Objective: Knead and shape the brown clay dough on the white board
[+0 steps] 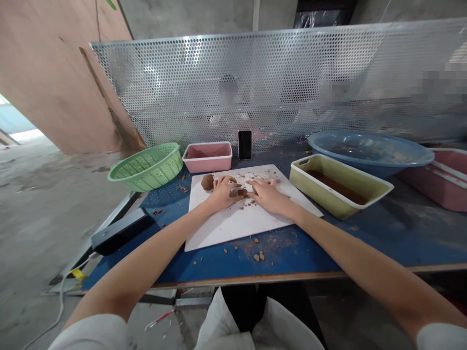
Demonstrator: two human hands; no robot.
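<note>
A white board (pixel 215 228) lies on the blue table in front of me. Between my fingertips is a small dark brown piece of clay (pixel 242 193), low over the board. My left hand (pixel 222 193) pinches it from the left with thumb and fingers. From the right, my right hand (pixel 269 195) has its thumb and fingers closed in on the same piece. A larger rounded clay lump (pixel 207 182) rests on the board just left of my left hand. Brown crumbs are scattered around both hands. The fingers partly hide the small piece.
Behind the board stand a green basket (pixel 149 170), a pink bin (pixel 207 164) and a phone (pixel 245 145). To the right are a yellow-green bin (pixel 324 199) with brown liquid, a blue basin (pixel 372 167) and another pink bin (pixel 438 184). A dark box (pixel 122 231) sits at the left edge.
</note>
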